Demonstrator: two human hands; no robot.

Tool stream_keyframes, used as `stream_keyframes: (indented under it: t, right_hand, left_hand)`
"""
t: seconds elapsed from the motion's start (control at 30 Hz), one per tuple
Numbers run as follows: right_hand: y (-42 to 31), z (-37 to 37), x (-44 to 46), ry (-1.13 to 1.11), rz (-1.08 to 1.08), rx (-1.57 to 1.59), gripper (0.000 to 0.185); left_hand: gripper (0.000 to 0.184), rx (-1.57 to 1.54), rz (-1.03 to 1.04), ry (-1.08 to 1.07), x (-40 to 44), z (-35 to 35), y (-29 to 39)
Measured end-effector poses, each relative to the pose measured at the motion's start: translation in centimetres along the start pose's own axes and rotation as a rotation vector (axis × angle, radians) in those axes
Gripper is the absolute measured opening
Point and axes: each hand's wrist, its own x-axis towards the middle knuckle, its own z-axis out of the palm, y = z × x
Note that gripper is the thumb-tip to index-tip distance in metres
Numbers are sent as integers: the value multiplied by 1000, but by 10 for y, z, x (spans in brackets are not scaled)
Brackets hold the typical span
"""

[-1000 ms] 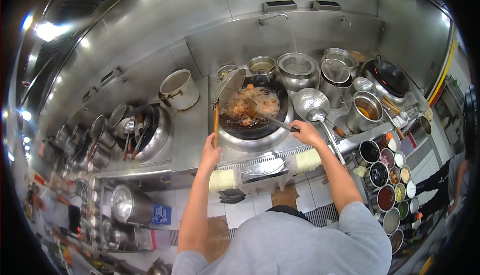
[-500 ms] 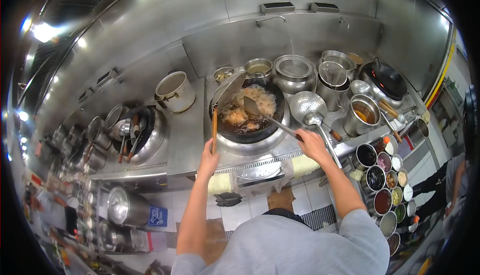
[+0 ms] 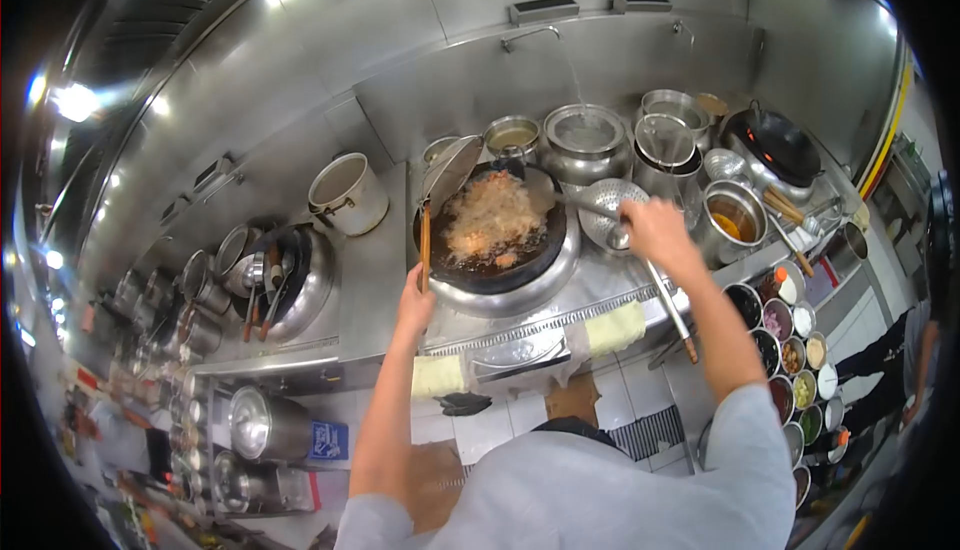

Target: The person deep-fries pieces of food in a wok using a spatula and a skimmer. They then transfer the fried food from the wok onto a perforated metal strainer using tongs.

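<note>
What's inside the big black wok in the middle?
Inside the wok, frothy, brownish food sits in dark liquid. They hide the bottom. The strainer covers its far left part, and the spatula a bit on the right, so I can't see there.

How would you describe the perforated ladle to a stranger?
Find the black wok of bubbling food. Just right of it, crossed by the tool in the right hand, lies the broad ladle; small holes set it apart from the mesh strainer behind.
</note>
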Motion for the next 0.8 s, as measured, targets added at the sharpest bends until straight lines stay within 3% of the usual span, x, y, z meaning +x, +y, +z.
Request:
stream_keyframes:
  t: [0.13, 0.2, 0.3, 0.4, 0.47, 0.53, 0.6, 0.67, 0.8]
  right_hand:
    - [4, -31, 98, -227, -165, -180, 18]
    - [-14, -58, 132, -534, -25, -130, 19]
    - [-9, -41, 152, -634, -28, -93, 21]
    - [35, 34, 138, -554, -179, -67, 22]
    - [55, 74, 96, -405, -134, 115, 22]
    - [51, 101, 61, -602, 201, 386, 21]
    - [54, 168, 42, -626, 301, 553, 28]
    - [26, 202, 25, -480, 371, 668, 33]
    - [-8, 251, 7, -288, 349, 607, 41]
  left_hand:
    - [73, 113, -44, -41, 10, 4, 21]
    - [73, 6, -146, -59, 7, 9, 42]
    - [74, -118, -356, -140, -4, -3, 106]
    - [75, -224, -451, -221, -1, -13, 114]
    - [76, -296, -494, -262, 2, -19, 119]
    - [76, -306, -500, -286, 9, -26, 117]
    - [77, -310, -501, -333, 13, -31, 115]
    - [78, -298, -486, -374, 20, -38, 115]
    - [78, -217, -419, -456, 25, -56, 108]
